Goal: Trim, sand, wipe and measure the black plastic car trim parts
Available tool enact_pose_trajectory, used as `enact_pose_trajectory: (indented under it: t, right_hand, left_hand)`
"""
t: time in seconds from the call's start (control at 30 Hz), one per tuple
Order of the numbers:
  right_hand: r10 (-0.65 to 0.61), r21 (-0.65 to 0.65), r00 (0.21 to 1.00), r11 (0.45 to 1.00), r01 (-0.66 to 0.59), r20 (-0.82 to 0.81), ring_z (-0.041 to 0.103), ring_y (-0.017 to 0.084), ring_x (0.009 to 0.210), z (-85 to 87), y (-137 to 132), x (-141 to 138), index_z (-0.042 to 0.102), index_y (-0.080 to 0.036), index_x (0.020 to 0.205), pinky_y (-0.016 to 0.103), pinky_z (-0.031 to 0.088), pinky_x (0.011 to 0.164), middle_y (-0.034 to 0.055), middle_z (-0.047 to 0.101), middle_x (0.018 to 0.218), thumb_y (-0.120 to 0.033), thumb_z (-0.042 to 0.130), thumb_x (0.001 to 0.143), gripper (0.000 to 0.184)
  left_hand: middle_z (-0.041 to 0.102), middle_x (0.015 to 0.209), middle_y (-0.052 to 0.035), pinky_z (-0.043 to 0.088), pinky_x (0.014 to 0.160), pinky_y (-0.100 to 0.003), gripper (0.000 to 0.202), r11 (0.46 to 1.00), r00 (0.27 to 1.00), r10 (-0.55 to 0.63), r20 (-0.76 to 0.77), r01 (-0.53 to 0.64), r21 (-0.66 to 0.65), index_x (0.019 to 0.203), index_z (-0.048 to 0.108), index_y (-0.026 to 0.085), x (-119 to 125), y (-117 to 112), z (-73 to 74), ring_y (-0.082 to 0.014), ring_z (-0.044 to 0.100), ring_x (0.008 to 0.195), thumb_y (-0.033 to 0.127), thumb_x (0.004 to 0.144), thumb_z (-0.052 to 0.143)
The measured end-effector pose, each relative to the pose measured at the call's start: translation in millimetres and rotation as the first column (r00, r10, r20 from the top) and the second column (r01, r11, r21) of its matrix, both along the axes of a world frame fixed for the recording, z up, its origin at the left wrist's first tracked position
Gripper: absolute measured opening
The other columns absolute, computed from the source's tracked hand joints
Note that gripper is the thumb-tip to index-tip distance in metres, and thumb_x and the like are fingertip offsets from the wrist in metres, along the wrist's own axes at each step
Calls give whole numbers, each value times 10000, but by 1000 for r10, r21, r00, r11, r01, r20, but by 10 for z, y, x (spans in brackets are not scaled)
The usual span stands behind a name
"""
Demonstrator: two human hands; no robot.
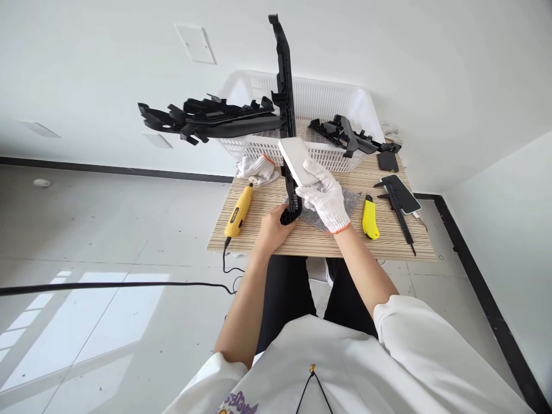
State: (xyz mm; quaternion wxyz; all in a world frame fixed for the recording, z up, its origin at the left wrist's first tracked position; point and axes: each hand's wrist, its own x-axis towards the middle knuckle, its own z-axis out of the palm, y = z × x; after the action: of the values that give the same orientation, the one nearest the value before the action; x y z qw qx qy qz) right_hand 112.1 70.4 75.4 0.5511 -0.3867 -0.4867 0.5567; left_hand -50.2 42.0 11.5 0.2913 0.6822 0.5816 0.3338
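Observation:
My bare left hand (276, 228) is closed around the lower end of a long black plastic trim piece (285, 86). The piece stands up and away from me, reaching past the basket's far rim. On my right hand (325, 195) is a white knit glove with an orange cuff. It grips a white rectangular block (294, 158), held over the black piece; whether the two touch I cannot tell. Beneath my right hand lies a grey cloth-like sheet (351, 200) on the striped tabletop (276, 246).
A white slatted basket (366, 103) holds black plastic parts (228, 118), some jutting out left and right. Around the table lie a yellow corded power tool (239, 211), a spare glove (257, 168), a yellow utility knife (370, 218), calipers (399, 213), a phone (407, 195) and a black square object (387, 161).

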Motion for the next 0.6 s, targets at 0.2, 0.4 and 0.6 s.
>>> enact_pose_trajectory:
  t: [0.2, 0.4, 0.6]
  right_hand:
    - [-103, 19, 995, 994, 103, -7, 556, 77, 581, 20, -47, 115, 731, -237, 1166, 204, 415, 455, -33, 681, 774, -356, 826, 690, 499]
    - [-224, 9, 974, 974, 225, -42, 651, 109, 594, 99, -66, 69, 703, -224, 1132, 178, 389, 410, -22, 675, 719, -426, 806, 747, 447]
    - [-272, 34, 962, 962, 271, 16, 575, 100, 471, 133, 13, 111, 683, -218, 1067, 177, 341, 362, -49, 594, 570, -486, 735, 833, 360]
  left_hand:
    - [766, 1119, -85, 539, 949, -360, 417, 1000, 1000, -2, 22, 2, -4, 1234, 709, 164, -3, 3, -11, -289, 716, 1055, 310, 844, 686]
    - [761, 1158, -86, 528, 975, -358, 432, 1000, 1000, 5, 28, -5, -5, 1247, 708, 162, -6, -10, 6, -292, 707, 1093, 313, 843, 684]
    - [767, 1131, -81, 528, 942, -352, 413, 1000, 1000, 10, 29, -9, -10, 1228, 709, 168, 4, -12, 10, -290, 710, 1088, 321, 846, 674]
